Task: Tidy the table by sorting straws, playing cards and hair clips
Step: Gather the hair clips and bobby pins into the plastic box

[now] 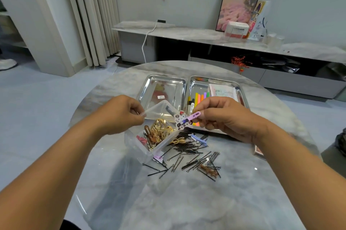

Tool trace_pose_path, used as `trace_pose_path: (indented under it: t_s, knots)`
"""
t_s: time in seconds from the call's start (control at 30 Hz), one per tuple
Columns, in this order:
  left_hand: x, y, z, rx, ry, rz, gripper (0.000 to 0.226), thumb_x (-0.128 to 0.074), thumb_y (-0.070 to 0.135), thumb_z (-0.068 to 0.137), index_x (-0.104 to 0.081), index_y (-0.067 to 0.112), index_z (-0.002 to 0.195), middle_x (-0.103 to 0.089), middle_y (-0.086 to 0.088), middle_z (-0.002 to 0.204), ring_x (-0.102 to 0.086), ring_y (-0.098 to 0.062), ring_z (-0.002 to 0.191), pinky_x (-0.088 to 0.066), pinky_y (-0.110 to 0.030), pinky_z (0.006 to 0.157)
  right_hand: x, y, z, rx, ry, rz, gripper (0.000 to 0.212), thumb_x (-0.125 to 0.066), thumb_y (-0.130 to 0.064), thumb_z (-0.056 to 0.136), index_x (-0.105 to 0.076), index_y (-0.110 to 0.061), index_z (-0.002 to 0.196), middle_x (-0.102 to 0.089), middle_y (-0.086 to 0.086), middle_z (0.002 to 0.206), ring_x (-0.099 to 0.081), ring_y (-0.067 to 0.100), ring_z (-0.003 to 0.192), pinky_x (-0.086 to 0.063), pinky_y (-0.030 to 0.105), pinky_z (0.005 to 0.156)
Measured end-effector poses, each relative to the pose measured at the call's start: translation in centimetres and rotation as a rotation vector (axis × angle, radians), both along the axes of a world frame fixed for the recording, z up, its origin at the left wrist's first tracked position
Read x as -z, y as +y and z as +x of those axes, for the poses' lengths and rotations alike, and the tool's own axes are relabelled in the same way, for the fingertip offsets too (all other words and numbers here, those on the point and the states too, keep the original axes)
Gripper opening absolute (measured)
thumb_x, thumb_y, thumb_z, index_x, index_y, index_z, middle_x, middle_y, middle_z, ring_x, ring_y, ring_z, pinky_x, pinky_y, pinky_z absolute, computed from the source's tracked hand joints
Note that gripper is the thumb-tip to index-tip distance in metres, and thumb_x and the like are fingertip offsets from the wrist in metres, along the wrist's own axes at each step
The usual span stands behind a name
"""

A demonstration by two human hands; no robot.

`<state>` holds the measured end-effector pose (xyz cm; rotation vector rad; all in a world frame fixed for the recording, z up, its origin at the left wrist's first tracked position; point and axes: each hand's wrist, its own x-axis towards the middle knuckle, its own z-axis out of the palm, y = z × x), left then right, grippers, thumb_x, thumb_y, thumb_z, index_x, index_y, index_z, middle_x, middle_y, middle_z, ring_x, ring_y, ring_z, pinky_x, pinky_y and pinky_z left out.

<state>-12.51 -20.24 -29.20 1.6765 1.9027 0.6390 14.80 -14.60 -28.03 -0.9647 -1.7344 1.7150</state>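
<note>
Partly legible "...conic" on white box

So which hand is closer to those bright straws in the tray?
The right hand. It hovers just over the straws, pinching a cartoon hair clip. The left hand is off to their left, gripping the clear box.

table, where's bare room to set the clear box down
Bare marble lies on the table left of the clear box and toward the near edge, below the bobby pins. The left tray is nearly bare. Crowded: the pin scatter and the right tray.
</note>
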Motion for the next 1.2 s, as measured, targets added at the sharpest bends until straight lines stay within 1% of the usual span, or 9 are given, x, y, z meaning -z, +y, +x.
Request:
trace_pose_path:
  t_s: [0.1,0.2,0.4,0.53,0.67,0.83,0.9,1.07,1.2]
  knots:
    - [0.2,0.1,0.8,0.038,-0.031,0.009,0.004,-0.075,0.022,0.083,-0.072,0.023,0.081,-0.071,0.002,0.069,-0.062,-0.01,0.063,-0.048,-0.026,0.059,0.4,-0.8,-1.0,-0.018,-0.003,0.206,0.01,-0.069,0.003,0.083,-0.07,0.001,0.092,-0.072,0.019,0.088,-0.068,0.025,0.077,-0.056,0.025,0.067]
    - [0.2,0.2,1.1,0.049,-0.051,0.031,0.003,-0.074,0.023,0.083,-0.072,0.024,0.081,-0.071,0.002,0.069,-0.063,-0.009,0.063,-0.048,-0.024,0.059,1.0,-1.8,-2.0,0.003,-0.038,0.413,0.011,-0.069,0.002,0.085,-0.073,-0.003,0.094,-0.075,0.007,0.09,-0.073,0.021,0.086,-0.06,0.031,0.08]
    - [-0.1,-0.1,0.6,0.094,-0.089,-0.034,0.004,-0.075,0.02,0.082,-0.071,0.021,0.08,-0.069,0.002,0.067,-0.057,-0.003,0.057,-0.045,-0.018,0.051,2.3,-2.9,-2.3,0.043,-0.083,0.824,0.016,-0.069,0.004,0.084,-0.072,-0.008,0.094,-0.072,-0.002,0.089,-0.071,0.013,0.084,-0.059,0.026,0.077]
    - [-0.3,-0.7,0.2,0.202,-0.158,-0.159,0.007,-0.075,0.023,0.083,-0.072,0.017,0.085,-0.066,0.004,0.066,-0.054,-0.004,0.057,-0.041,-0.019,0.05,3.3,-3.2,-2.3,0.045,-0.147,0.807,0.013,-0.07,-0.001,0.083,-0.066,-0.011,0.09,-0.067,-0.002,0.086,-0.067,0.019,0.081,-0.059,0.035,0.073]
    - [0.2,-0.7,1.1,0.217,-0.167,-0.19,0.006,-0.075,0.021,0.082,-0.072,0.018,0.086,-0.064,0.006,0.064,-0.055,-0.005,0.057,-0.042,-0.02,0.051,3.7,-3.6,-3.0,0.003,-0.204,0.777,0.011,-0.07,-0.005,0.082,-0.067,-0.014,0.086,-0.065,-0.006,0.084,-0.064,0.015,0.08,-0.057,0.033,0.073]
    - [-0.6,-0.5,-0.5,0.07,-0.15,-0.092,0.004,-0.073,0.02,0.084,-0.07,0.018,0.084,-0.066,0.002,0.071,-0.054,-0.009,0.061,-0.042,-0.02,0.052,1.4,-3.0,-2.8,0.251,-0.028,0.444,0.011,-0.069,0.004,0.082,-0.064,-0.005,0.083,-0.071,0.007,0.09,-0.069,0.025,0.083,-0.06,0.035,0.078]
    - [-0.8,-0.3,-1.9,-0.063,-0.157,0.001,0.003,-0.073,0.018,0.084,-0.07,0.018,0.083,-0.068,-0.001,0.076,-0.056,-0.012,0.065,-0.042,-0.022,0.054,0.6,-1.9,-1.1,0.2,-0.181,0.37,0.008,-0.071,0.001,0.082,-0.064,-0.003,0.085,-0.071,0.012,0.09,-0.068,0.028,0.083,-0.058,0.035,0.08]
    - [-0.1,0.1,-3.4,-0.244,-0.118,0.1,0.005,-0.073,0.021,0.084,-0.069,0.019,0.082,-0.068,-0.005,0.081,-0.059,-0.022,0.072,-0.047,-0.03,0.061,3.0,-2.5,1.0,-0.386,-0.776,0.179,0.006,-0.078,-0.016,0.08,-0.073,-0.019,0.084,-0.073,-0.006,0.079,-0.064,0.003,0.073,-0.055,0.031,0.08]
    - [0.2,0.5,-3.1,-0.271,-0.091,0.102,0.005,-0.074,0.022,0.081,-0.069,0.022,0.08,-0.068,-0.003,0.082,-0.061,-0.023,0.077,-0.054,-0.036,0.068,5.0,-4.1,-1.3,-0.531,-0.919,0.217,0.013,-0.078,-0.026,0.079,-0.076,-0.027,0.091,-0.074,-0.011,0.088,-0.066,0.003,0.079,-0.055,0.035,0.085]
